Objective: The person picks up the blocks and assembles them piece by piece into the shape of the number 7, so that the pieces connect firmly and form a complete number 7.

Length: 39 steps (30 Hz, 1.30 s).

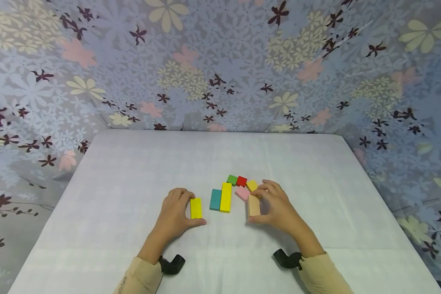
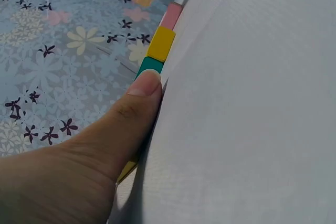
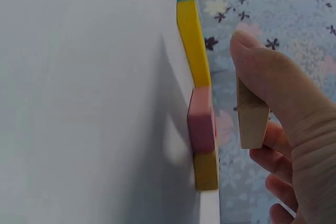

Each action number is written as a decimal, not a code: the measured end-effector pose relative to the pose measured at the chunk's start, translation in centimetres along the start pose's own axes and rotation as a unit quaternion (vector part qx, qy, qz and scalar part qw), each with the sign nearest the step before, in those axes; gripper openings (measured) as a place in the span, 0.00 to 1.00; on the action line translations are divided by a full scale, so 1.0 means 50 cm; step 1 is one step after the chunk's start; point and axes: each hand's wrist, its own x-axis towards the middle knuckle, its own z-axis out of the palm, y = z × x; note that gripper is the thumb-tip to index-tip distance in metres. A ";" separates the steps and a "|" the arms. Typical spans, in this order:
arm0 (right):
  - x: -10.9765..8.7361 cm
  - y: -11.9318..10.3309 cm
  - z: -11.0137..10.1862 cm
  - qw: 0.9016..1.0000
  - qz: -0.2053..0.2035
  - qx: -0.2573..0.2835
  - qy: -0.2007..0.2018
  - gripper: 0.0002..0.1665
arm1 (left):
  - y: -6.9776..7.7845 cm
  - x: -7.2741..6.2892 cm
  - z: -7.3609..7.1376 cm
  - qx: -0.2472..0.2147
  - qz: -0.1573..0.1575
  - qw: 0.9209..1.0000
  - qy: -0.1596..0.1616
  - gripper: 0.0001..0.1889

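Note:
My left hand (image 1: 174,210) has its thumb and fingers at opposite ends of a short bright yellow block (image 1: 196,208), pinching it; in the left wrist view the thumb hides most of it. A plain wooden block (image 1: 254,205) is between the thumb and fingers of my right hand (image 1: 277,208). The right wrist view shows this wooden block (image 3: 252,116) held above the cloth. Between the hands lie a teal block (image 1: 215,199) and a longer yellow block (image 1: 226,197), side by side. A pink block (image 1: 242,193) lies just beyond the wooden one.
Behind the pink block are a green block (image 1: 232,179), a red block (image 1: 241,181) and a darker yellow block (image 1: 251,185), close together. White cloth covers the table (image 1: 150,159). Flower-patterned fabric (image 1: 220,61) rises behind it. Black wrist devices (image 1: 172,264) sit at both sleeves.

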 end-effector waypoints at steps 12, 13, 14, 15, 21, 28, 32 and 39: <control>-0.031 0.046 -0.013 0.999 -0.011 -0.032 0.030 0.41 | 0.000 -0.002 0.001 0.004 -0.003 1.000 0.009 0.41; -0.034 0.048 -0.013 0.999 -0.008 -0.033 0.030 0.41 | 0.001 -0.002 0.000 0.001 -0.002 1.000 0.009 0.41; -0.036 0.050 -0.013 0.999 -0.005 -0.033 0.030 0.41 | 0.001 -0.003 0.000 -0.003 -0.002 1.000 0.010 0.41; -0.038 0.051 -0.013 0.999 -0.002 -0.034 0.029 0.41 | 0.002 -0.003 -0.001 -0.007 -0.003 1.000 0.010 0.40; -0.048 0.060 -0.013 0.999 0.008 -0.038 0.022 0.42 | 0.003 -0.003 -0.002 -0.016 -0.015 1.000 0.003 0.41; -0.059 0.066 -0.013 0.999 0.023 -0.037 0.010 0.41 | -0.002 -0.005 0.003 -0.013 -0.005 1.000 0.009 0.42; -0.061 0.067 -0.010 0.999 0.017 -0.034 0.010 0.41 | -0.006 -0.005 0.004 -0.013 0.004 1.000 0.018 0.44; -0.066 0.070 -0.005 0.999 0.027 -0.031 -0.010 0.43 | -0.007 -0.004 0.001 -0.019 0.008 1.000 -0.003 0.44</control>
